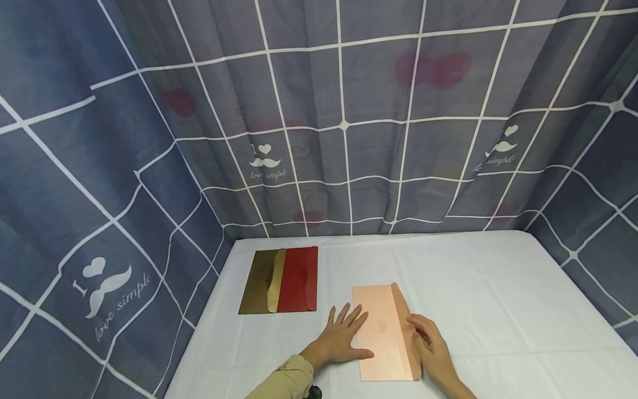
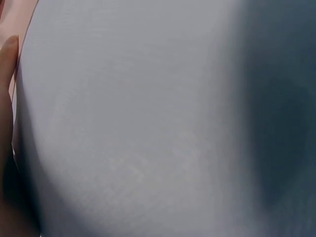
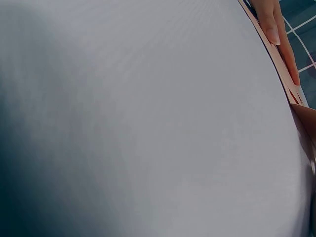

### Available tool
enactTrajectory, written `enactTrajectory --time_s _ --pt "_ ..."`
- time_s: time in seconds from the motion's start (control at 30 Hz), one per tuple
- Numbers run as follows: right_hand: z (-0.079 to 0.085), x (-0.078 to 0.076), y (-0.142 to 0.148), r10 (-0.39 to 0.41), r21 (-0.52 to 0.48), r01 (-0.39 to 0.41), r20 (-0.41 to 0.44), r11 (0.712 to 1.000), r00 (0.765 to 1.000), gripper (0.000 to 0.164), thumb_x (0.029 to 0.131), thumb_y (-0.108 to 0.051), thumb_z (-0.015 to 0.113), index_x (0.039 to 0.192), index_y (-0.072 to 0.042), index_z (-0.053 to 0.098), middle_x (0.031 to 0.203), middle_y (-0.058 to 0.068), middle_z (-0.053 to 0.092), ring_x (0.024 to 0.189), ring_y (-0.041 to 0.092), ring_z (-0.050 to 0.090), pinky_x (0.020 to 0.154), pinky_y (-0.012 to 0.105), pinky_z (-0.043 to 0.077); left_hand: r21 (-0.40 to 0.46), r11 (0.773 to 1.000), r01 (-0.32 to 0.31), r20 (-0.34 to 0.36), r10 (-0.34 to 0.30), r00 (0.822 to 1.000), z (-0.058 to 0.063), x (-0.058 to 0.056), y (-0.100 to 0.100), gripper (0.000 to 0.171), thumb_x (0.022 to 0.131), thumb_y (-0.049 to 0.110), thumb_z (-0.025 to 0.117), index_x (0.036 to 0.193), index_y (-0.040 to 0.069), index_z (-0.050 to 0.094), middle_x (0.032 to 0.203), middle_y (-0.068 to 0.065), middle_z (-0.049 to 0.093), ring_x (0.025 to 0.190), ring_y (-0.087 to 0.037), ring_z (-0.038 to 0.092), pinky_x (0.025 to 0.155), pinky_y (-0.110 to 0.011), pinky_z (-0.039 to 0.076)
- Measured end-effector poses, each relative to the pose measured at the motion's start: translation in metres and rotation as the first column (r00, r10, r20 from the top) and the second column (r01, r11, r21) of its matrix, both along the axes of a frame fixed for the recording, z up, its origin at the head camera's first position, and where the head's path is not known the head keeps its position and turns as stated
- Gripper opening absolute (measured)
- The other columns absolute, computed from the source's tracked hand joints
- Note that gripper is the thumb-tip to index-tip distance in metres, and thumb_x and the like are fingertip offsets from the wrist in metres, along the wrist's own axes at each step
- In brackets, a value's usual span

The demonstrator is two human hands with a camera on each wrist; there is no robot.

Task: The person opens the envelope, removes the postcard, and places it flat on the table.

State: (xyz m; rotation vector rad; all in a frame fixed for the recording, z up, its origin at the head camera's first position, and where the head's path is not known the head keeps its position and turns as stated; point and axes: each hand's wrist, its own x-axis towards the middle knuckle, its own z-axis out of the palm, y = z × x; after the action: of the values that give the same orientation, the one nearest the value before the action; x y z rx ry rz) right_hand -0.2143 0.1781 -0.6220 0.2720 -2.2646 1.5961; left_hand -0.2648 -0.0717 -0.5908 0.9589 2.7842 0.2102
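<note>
A plain peach envelope (image 1: 380,324) is seen lying flat at five o'clock in the head view, its long sides pointed roughly twelve-to-six, its flap (image 1: 406,326) left unsealed at three o'clock.

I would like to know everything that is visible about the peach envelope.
The peach envelope looks like smooth paper. It is rectangular and lies on the white cloth, long sides running front to back. A faint round mark shows near its middle. The flap, along the right long side, is open and raised. The left hand, fingers spread, rests at the left edge; the right hand holds the flap's edge.
</note>
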Motion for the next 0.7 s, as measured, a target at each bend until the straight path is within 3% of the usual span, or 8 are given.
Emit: enactTrajectory --time_s 0.1,0.2,0.43,0.5,0.57,0.63,0.7 --pt "0.0005 -0.0009 0.0009 -0.014 0.023 0.014 -0.028 1.000 1.000 0.031 0.090 0.016 0.050 0.115 0.002 0.062 0.126 0.020 0.051 0.113 -0.008 0.042 0.089 0.007 0.037 0.006 1.000 0.000 -0.004 0.000 1.000 0.0002 0.0000 -0.0002 0.091 0.083 0.075 0.044 0.154 0.023 0.019 0.159 0.000 0.012 0.144 -0.029 0.006 0.108 -0.060 0.007" --pt "0.0006 -0.0013 0.0014 -0.062 0.078 0.065 -0.040 0.995 0.997 0.030 0.088 0.015 0.051 0.111 0.001 0.064 0.124 0.019 0.052 0.110 -0.007 0.044 0.086 0.007 0.039 0.007 1.000 0.005 -0.009 -0.004 1.000 -0.0006 -0.0003 -0.0003 0.091 0.084 0.075 0.043 0.154 0.023 0.018 0.159 0.000 0.011 0.144 -0.029 0.006 0.108 -0.061 0.007" --pt "0.0002 -0.0032 0.0016 -0.171 0.209 0.183 -0.074 0.961 0.982 0.015 0.088 0.000 0.065 0.102 0.003 0.065 0.117 0.023 0.053 0.101 0.027 0.055 0.080 0.005 0.040 -0.005 1.000 0.003 -0.006 -0.003 1.000 0.0000 -0.0008 -0.0004 0.091 0.084 0.076 0.040 0.154 0.023 0.016 0.159 0.000 0.010 0.144 -0.028 0.004 0.109 -0.060 0.006" --pt "0.0006 -0.0038 0.0021 -0.180 0.259 0.198 -0.088 0.946 0.980 0.018 0.085 -0.005 0.071 0.101 0.002 0.065 0.115 0.024 0.053 0.102 0.033 0.054 0.079 0.013 0.046 -0.003 1.000 0.002 0.003 -0.002 1.000 0.0004 -0.0012 -0.0006 0.091 0.084 0.076 0.041 0.154 0.023 0.016 0.159 0.000 0.010 0.144 -0.028 0.004 0.109 -0.060 0.006" --pt "0.0011 -0.0039 0.0030 -0.188 0.308 0.213 -0.106 0.927 0.976 0.022 0.081 -0.004 0.075 0.099 0.002 0.065 0.114 0.024 0.054 0.104 0.037 0.053 0.081 0.030 0.051 0.001 1.000 0.003 0.011 -0.003 1.000 0.0000 -0.0011 -0.0008 0.091 0.084 0.076 0.041 0.154 0.023 0.016 0.159 0.000 0.010 0.144 -0.028 0.004 0.109 -0.060 0.005" --pt "0.0015 -0.0039 0.0041 -0.188 0.351 0.221 -0.128 0.910 0.974 0.024 0.077 -0.001 0.077 0.098 0.001 0.065 0.113 0.024 0.054 0.104 0.039 0.052 0.080 0.048 0.050 0.004 1.000 0.005 0.012 -0.005 1.000 -0.0008 -0.0009 -0.0010 0.091 0.084 0.076 0.040 0.154 0.023 0.016 0.159 0.000 0.010 0.144 -0.028 0.004 0.109 -0.060 0.005" --pt "0.0018 -0.0042 0.0050 -0.176 0.381 0.221 -0.148 0.898 0.973 0.025 0.076 0.003 0.076 0.099 0.000 0.065 0.114 0.025 0.053 0.105 0.042 0.049 0.079 0.059 0.046 0.006 1.000 0.006 0.010 -0.006 1.000 -0.0021 -0.0006 -0.0014 0.092 0.084 0.076 0.040 0.154 0.023 0.016 0.159 0.000 0.010 0.144 -0.028 0.004 0.109 -0.060 0.005"
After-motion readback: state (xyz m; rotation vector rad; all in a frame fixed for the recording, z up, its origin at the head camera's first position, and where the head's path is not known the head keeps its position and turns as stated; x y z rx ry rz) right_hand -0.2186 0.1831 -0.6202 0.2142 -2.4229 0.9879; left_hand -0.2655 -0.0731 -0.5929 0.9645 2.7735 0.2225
